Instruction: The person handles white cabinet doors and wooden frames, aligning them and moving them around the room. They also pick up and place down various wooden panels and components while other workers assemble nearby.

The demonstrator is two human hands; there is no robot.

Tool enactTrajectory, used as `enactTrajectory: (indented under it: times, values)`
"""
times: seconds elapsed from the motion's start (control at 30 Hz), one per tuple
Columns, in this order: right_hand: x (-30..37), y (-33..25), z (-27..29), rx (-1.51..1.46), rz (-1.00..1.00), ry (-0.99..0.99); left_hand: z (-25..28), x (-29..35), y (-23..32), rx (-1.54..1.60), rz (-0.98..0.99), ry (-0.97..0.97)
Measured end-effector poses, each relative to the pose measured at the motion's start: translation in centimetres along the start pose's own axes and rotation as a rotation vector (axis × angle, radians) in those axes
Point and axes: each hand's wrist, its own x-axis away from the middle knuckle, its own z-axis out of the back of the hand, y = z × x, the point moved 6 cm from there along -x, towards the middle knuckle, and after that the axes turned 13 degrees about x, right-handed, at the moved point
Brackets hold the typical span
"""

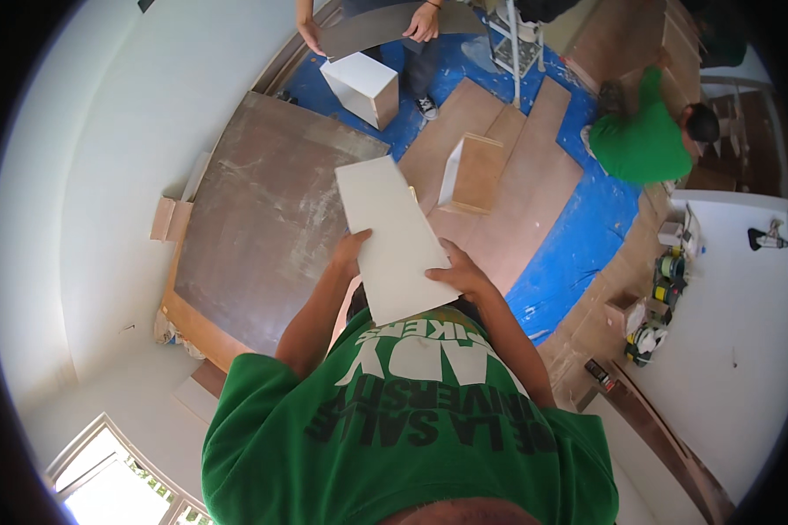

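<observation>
A pale off-white rectangular panel (394, 236) is held in front of my body, tilted with its far end toward the left. My left hand (352, 252) grips its left edge, the thumb lying on the upper face. On the opposite edge, nearer to me, my right hand (460, 271) holds it with the thumb on top. The fingers under the panel are hidden. Beyond it stands an open box (481, 179) with a brown wooden side and white inner face. To the left lies a large scuffed brown board (258, 219).
Blue sheeting (578, 254) and plywood sheets (534, 175) cover the floor. A co-worker's hands hold a dark curved strip (368, 28) above a white box (363, 83). A stepladder (517, 57) stands nearby. Another person in green (639, 144) crouches right, beyond several power tools (665, 289).
</observation>
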Motion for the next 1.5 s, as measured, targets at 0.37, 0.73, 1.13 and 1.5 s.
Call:
enactTrajectory:
  times: [0.37,0.73,1.13,1.5]
  values:
    - [13.0,11.9,10.8,-0.39,0.024,0.227,-12.1,-2.6,-17.1,-0.124,0.153,-0.276]
    - [22.1,16.9,18.8,-0.333,0.196,0.574,-23.3,-1.5,-26.0,-0.282,0.292,-0.449]
    - [28.3,33.6,19.7,-1.004,-0.093,0.841,-12.4,-8.0,-24.1,-1.018,0.168,0.07]
    - [25.3,42.4,14.7,-1.625,-0.522,1.02,-9.8,-19.8,-16.2,-1.142,0.141,0.257]
